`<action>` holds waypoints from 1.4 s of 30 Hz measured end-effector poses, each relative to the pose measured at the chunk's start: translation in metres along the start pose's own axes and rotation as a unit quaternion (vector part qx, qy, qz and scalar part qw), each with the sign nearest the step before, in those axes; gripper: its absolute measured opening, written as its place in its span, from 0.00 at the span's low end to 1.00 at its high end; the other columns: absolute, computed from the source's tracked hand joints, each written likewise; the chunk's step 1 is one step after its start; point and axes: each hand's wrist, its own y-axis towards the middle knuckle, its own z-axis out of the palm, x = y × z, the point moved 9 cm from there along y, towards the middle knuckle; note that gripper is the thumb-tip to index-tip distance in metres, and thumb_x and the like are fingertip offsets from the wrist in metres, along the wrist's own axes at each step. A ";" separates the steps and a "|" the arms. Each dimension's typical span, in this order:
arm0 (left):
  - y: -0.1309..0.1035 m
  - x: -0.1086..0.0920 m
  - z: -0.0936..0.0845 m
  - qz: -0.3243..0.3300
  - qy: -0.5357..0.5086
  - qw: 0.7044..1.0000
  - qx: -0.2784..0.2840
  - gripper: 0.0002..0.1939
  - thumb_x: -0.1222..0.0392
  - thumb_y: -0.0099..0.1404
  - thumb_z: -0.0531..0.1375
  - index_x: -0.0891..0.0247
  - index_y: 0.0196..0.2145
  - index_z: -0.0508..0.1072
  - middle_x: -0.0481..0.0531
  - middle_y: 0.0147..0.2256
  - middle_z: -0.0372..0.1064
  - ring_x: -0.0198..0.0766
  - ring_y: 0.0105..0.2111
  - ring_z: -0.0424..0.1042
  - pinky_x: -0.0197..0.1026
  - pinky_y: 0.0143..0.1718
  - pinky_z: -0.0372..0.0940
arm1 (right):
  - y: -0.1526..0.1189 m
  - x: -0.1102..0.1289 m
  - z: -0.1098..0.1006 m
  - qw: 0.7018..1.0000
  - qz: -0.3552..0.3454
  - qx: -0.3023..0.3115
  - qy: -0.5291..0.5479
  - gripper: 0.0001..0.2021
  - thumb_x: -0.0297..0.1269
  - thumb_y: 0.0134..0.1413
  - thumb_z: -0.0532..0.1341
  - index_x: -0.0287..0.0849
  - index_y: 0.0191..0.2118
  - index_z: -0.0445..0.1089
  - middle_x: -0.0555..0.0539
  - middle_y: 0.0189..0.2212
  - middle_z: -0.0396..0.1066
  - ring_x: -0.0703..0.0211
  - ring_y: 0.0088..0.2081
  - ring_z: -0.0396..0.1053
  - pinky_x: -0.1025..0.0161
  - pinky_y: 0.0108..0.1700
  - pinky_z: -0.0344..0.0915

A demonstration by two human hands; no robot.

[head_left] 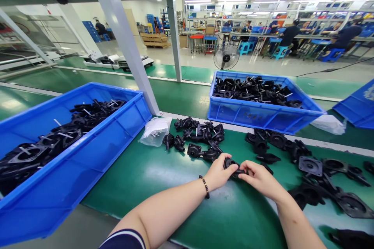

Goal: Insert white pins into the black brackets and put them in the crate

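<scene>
piece in hand: a black part sits between the two hands, just above the near side of the green bench.
left hand: the left hand has thumb and fingers clamped round the part's left side.
right hand: the right hand has thumb and forefinger closed on the part's right end; whether a small separate piece is pinched there, i can't tell.
binned parts: the left blue bin and the far blue bin both hold heaps of black parts, white rods poking out of many; i'd judge these to be the handled ones.
loose parts: a middle cluster lies just beyond the hands and a wide scatter spreads to the right, so plenty seems left.
clear bag: the plastic bag, something white inside, rests beside the left bin's corner.
in the way: a slanting white post rises behind that bin, and the middle cluster crowds the left fingertips.
further off: a third blue bin is tilted at the right edge; past the bench stand a fan and seated co-workers.
</scene>
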 end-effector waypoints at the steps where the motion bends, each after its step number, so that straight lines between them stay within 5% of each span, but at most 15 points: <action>1: 0.001 0.003 0.002 -0.008 -0.021 1.000 0.007 0.21 0.50 0.59 0.54 0.62 0.47 0.59 0.48 0.32 0.62 0.31 0.23 0.62 0.36 0.25 0.60 | 0.000 0.001 -0.002 1.000 -0.006 -0.010 -0.019 0.05 0.39 0.49 0.58 0.44 0.28 0.64 0.54 0.20 0.60 0.64 0.22 0.56 0.66 0.24 0.54; 6: 0.003 0.005 0.004 0.000 -0.085 0.996 0.008 0.23 0.50 0.63 0.49 0.64 0.51 0.51 0.41 0.25 0.56 0.27 0.17 0.59 0.33 0.21 0.57 | -0.005 -0.007 -0.024 0.990 -0.018 -0.141 -0.020 0.11 0.45 0.53 0.55 0.43 0.31 0.64 0.54 0.17 0.60 0.63 0.18 0.57 0.66 0.22 0.56; 10: 0.000 -0.002 0.011 0.022 -0.012 0.999 0.044 0.15 0.53 0.61 0.52 0.64 0.41 0.63 0.42 0.23 0.58 0.28 0.20 0.60 0.32 0.23 0.57 | -0.012 -0.018 -0.043 0.958 -0.009 -0.283 -0.050 0.13 0.48 0.53 0.54 0.43 0.35 0.63 0.52 0.19 0.64 0.61 0.20 0.63 0.65 0.23 0.60; 16: -0.007 -0.015 0.017 0.060 0.126 0.987 0.077 0.10 0.56 0.57 0.55 0.64 0.36 0.70 0.44 0.24 0.63 0.29 0.24 0.61 0.32 0.26 0.56 | -0.003 0.006 -0.026 0.937 -0.123 -0.236 -0.225 0.11 0.42 0.56 0.51 0.42 0.30 0.65 0.46 0.25 0.68 0.55 0.28 0.67 0.60 0.31 0.62; 20: -0.008 -0.014 0.019 0.066 0.153 0.982 0.091 0.12 0.56 0.58 0.54 0.63 0.38 0.70 0.45 0.26 0.66 0.30 0.25 0.62 0.32 0.27 0.58 | -0.014 0.009 -0.038 0.920 -0.140 -0.317 -0.182 0.08 0.39 0.57 0.52 0.41 0.34 0.65 0.45 0.29 0.69 0.57 0.32 0.67 0.61 0.35 0.63; 28: -0.009 -0.017 0.021 0.080 0.185 0.974 0.104 0.11 0.56 0.58 0.54 0.62 0.36 0.70 0.46 0.27 0.67 0.30 0.26 0.64 0.32 0.29 0.59 | -0.001 -0.010 -0.028 0.953 -0.044 -0.251 -0.163 0.10 0.42 0.55 0.52 0.44 0.29 0.64 0.50 0.24 0.70 0.59 0.25 0.69 0.64 0.29 0.64; 35: -0.010 -0.018 0.021 0.084 0.172 0.976 0.103 0.10 0.58 0.58 0.54 0.63 0.36 0.71 0.46 0.27 0.66 0.30 0.26 0.63 0.31 0.29 0.59 | 0.004 -0.004 -0.009 0.961 -0.128 -0.201 -0.143 0.15 0.35 0.56 0.48 0.41 0.47 0.63 0.42 0.41 0.71 0.56 0.40 0.71 0.60 0.40 0.68; 42: -0.010 -0.017 0.022 0.095 0.175 0.975 0.097 0.10 0.57 0.57 0.55 0.62 0.35 0.71 0.46 0.27 0.67 0.30 0.27 0.64 0.31 0.30 0.60 | 0.000 -0.004 -0.015 0.944 -0.141 -0.243 -0.174 0.12 0.38 0.56 0.50 0.41 0.40 0.67 0.44 0.36 0.74 0.55 0.37 0.72 0.59 0.39 0.69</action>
